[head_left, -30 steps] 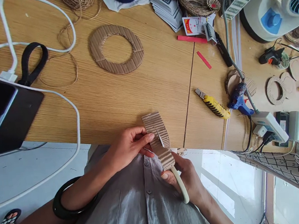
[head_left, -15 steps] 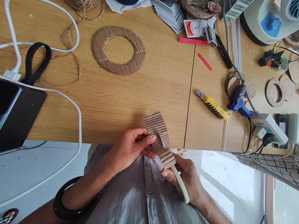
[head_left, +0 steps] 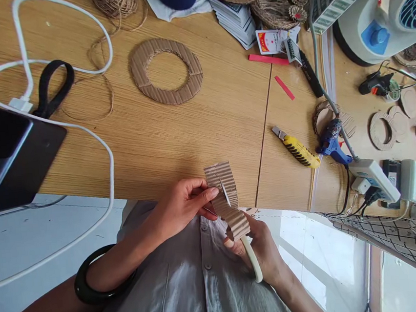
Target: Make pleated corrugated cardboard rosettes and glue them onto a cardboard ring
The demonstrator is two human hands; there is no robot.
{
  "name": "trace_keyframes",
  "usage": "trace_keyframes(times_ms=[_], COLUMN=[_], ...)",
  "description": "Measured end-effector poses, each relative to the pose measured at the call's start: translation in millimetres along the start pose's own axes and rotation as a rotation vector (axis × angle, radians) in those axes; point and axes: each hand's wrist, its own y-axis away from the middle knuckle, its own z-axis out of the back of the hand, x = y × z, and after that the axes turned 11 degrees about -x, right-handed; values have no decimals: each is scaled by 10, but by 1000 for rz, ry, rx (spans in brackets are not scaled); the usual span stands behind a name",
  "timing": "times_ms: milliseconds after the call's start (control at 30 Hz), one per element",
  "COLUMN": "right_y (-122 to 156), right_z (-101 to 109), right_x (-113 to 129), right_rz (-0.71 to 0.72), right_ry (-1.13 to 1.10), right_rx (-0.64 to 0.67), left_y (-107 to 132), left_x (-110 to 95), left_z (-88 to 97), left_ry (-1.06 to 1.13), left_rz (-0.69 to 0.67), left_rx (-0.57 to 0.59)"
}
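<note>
My left hand (head_left: 182,210) pinches the left edge of a strip of corrugated cardboard (head_left: 227,200) held at the near edge of the wooden table (head_left: 154,136). My right hand (head_left: 263,251) grips a pair of scissors with a cream handle (head_left: 252,259); the blades (head_left: 225,193) sit in a cut running up the middle of the strip. The lower end of the strip curls over my right fingers. A black bangle (head_left: 95,287) is on my left wrist.
A cardboard ring (head_left: 166,70) lies on the table beyond the strip. A yellow utility knife (head_left: 297,148) and a blue glue gun (head_left: 329,139) lie to the right, near a power strip (head_left: 377,179). A dark tablet (head_left: 5,156) with a white cable (head_left: 104,151) is at the left. Twine, cards and a fan crowd the far edge.
The cardboard strip has slid slightly right and down over the scissors, its lower end curling further onto my right fingers. Both hands keep their grips.
</note>
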Motion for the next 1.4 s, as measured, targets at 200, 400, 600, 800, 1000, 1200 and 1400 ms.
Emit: trace_keyframes(times_ms=[200, 400, 600, 800, 1000, 1200, 1400], right_y=[14, 29, 35, 17, -17, 4, 0], right_z=[-34, -50, -55, -40, -59, -92, -86], right_x=[-71, -68, -47, -38, -31, -81, -49], right_rz=[38, 18, -45, -12, 26, 28, 12], right_ry=[-2, 23, -6, 0, 43, 3, -4], right_rx=[-24, -51, -50, -28, -31, -35, -41], left_y=[14, 10, 9, 3, 17, 32, 22], left_x=[-13, -17, -21, -31, -33, -16, -9], left_z=[-15, -22, -26, -24, -48, -49, -48], left_ry=[7, 3, 12, 2, -38, -9, 14], left_rz=[15, 21, 36, -2, -8, -5, 27], left_rx=[-10, -17, -28, -91, -21, -10, -11])
